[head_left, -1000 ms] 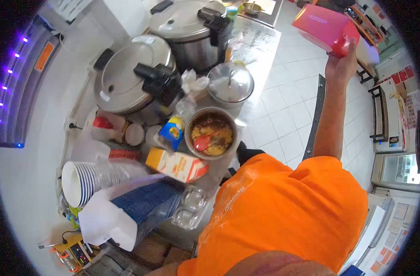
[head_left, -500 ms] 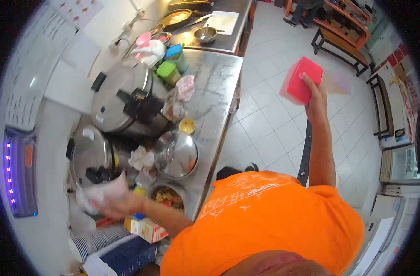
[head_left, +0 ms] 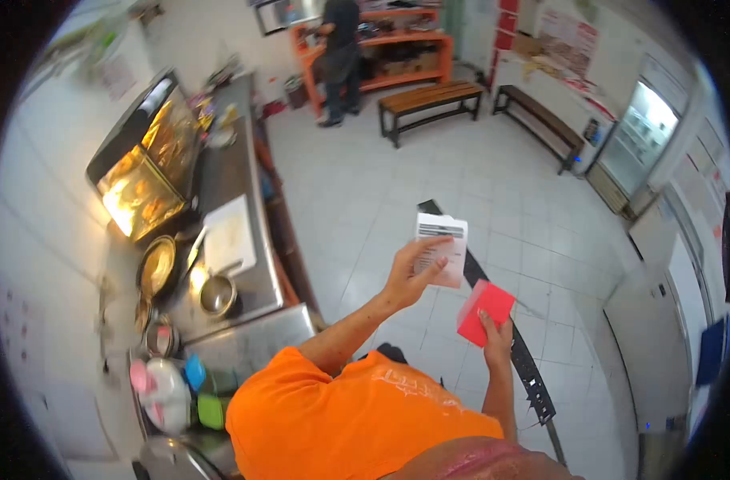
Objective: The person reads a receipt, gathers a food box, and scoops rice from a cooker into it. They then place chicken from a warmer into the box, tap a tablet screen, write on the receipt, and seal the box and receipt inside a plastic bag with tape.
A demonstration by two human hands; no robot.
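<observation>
In the head view, the left hand [head_left: 414,272] is holding a printed slip [head_left: 449,228], its fingers lying across the face. Just right and nearer, the right hand [head_left: 498,334] is gripping a red box-shaped item [head_left: 490,308], fingers closing on its near edge. The steel bench [head_left: 257,342] is standing left. Sound handling is probably requiring light pressure, fingers staying clear of the print, and the slip staying flat.

wht tiled floor [head_left: 341,200], pale wall [head_left: 221,36], steel counter [head_left: 265,344] along L, orange shelf unit [head_left: 307,72] at back, wood-top bench [head_left: 429,98] nr it, darker bench [head_left: 545,124], lit glass-door fridge [head_left: 647,128] R
</observation>
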